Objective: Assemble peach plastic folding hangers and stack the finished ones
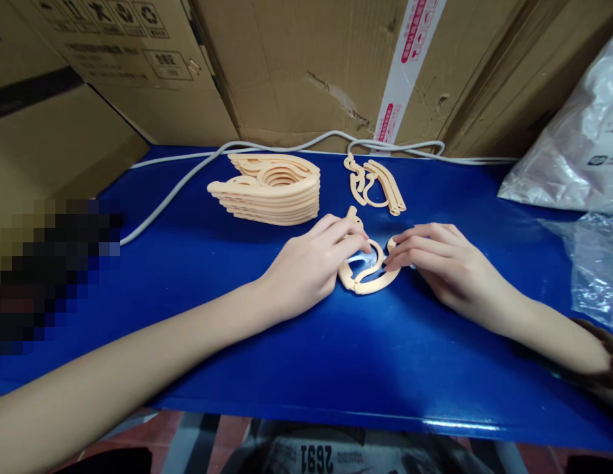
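A beige plastic folding hanger (378, 283) lies on the blue table between my hands, its curved arms folded towards each other. My left hand (326, 257) curls its fingers over the hanger's left arm and hook end, gripping it. On the other side, my right hand (429, 253) pinches the tip of the right arm. Part of the hanger is hidden under my fingers. Behind my left hand stands a neat stack of similar folded hangers (281, 204). Several loose beige hanger parts (388, 187), curved strips and hook pieces, lie behind the hanger.
A grey-white cable (182, 187) runs along the back of the blue table (306, 368). Cardboard boxes (296, 72) wall off the rear and left. Clear plastic bags (577, 131) are heaped at the right. A blurred dark object (49, 276) sits at the left edge.
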Motion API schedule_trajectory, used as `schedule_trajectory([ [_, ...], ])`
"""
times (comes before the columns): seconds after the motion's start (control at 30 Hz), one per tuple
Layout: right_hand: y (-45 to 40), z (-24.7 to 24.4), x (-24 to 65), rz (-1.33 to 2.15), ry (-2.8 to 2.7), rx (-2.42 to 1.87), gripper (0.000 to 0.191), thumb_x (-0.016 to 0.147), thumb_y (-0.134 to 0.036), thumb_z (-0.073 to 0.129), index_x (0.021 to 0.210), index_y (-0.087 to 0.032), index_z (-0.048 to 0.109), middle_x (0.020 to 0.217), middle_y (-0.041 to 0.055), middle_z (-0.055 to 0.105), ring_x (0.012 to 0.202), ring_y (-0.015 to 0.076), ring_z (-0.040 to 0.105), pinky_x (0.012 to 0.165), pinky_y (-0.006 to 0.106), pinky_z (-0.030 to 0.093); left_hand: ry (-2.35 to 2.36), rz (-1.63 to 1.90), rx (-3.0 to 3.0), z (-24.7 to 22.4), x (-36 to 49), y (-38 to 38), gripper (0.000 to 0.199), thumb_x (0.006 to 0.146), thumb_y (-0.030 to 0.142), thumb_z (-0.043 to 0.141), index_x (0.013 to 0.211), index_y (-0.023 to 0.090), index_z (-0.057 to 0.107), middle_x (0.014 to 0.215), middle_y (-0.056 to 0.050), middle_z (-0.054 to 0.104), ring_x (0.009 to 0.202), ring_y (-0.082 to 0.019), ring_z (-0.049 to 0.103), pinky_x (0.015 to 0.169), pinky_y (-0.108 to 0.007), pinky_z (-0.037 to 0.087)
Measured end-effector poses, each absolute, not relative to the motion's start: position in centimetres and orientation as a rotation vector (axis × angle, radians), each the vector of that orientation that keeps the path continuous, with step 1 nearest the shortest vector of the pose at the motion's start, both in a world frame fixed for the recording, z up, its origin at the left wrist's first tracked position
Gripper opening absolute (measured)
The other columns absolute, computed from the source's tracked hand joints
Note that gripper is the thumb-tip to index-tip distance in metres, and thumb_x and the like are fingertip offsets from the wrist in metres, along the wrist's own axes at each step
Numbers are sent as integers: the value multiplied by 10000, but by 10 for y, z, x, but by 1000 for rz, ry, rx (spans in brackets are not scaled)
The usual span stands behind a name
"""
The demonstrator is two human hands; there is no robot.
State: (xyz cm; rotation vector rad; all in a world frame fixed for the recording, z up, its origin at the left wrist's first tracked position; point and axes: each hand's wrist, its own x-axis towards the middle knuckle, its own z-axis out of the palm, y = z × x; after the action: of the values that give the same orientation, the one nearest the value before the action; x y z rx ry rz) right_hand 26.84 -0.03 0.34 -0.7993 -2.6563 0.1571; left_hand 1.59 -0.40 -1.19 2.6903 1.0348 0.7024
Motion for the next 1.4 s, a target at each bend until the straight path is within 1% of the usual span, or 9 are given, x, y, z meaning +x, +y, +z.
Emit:
schedule_trajectory([
  [0.2,-4,7,268,-82,-2595,-952,151,942,-189,498,1009,-175,633,1002,96,671,862,210,603,738,338,441,939,706,2678,-16,16,-1,401,866,-40,379,1125,171,602,1270,-73,586,1178,-219,469,997,-390,468],
  [0.37,-7,11,265,-181,-2645,-1049,201,967,-286,496,1025,-142,625,897,77,669,746,181,600,654,296,431,948,754,2675,-16,17,1,378,883,49,469,1240,149,542,1340,-101,537,1254,-240,433,1103,-435,391],
  [0.57,-2,9,268,-101,-2697,-973,415,945,-461,506,1143,-115,620,900,104,641,803,221,596,693,328,463,922,775,2683,-15,16,2,424,875,116,495,1295,174,479,1420,-113,472,1370,-268,353,1158,-493,320],
  [0.67,0,9,270,-40,-2697,-959,532,889,-551,558,1208,-126,592,1014,128,659,877,248,613,743,364,479,901,783,2670,-15,15,2,480,849,174,567,1317,184,463,1443,-114,456,1388,-274,340,1168,-492,307],
  [0.83,-2,8,266,250,-2793,-766,603,871,-559,585,1343,-191,511,1401,153,534,1258,303,506,1000,468,403,916,690,2623,-19,16,0,752,817,520,686,1390,126,403,1506,-174,389,1428,-309,297,1180,-484,278],
  [0.97,-6,8,262,324,-2755,-770,513,931,-466,530,1368,-202,481,1480,141,457,1365,285,409,1073,468,351,929,575,2619,-19,17,-1,912,788,672,644,1440,116,330,1461,-191,453,1329,-333,431,1118,-515,331],
  [1.07,-4,10,263,214,-2622,-916,413,949,-405,509,1290,-174,534,1354,151,557,1226,279,526,987,430,416,941,570,2677,-15,17,-2,836,831,591,650,1428,94,341,1377,-175,531,1195,-306,523,1028,-456,419],
  [1.2,-2,13,267,169,-2475,-1188,389,914,-466,553,1168,-174,599,926,83,677,821,228,627,729,354,461,938,651,2730,-10,16,-3,792,836,546,667,1404,77,374,1308,-167,566,1112,-286,552,965,-415,461],
  [1.4,-4,20,265,1055,-2151,-1327,344,930,-511,517,840,-189,597,623,-33,525,542,102,472,492,237,337,893,872,2859,-7,16,-4,744,874,512,636,1398,46,386,1320,-182,546,1178,-284,525,1014,-412,435],
])
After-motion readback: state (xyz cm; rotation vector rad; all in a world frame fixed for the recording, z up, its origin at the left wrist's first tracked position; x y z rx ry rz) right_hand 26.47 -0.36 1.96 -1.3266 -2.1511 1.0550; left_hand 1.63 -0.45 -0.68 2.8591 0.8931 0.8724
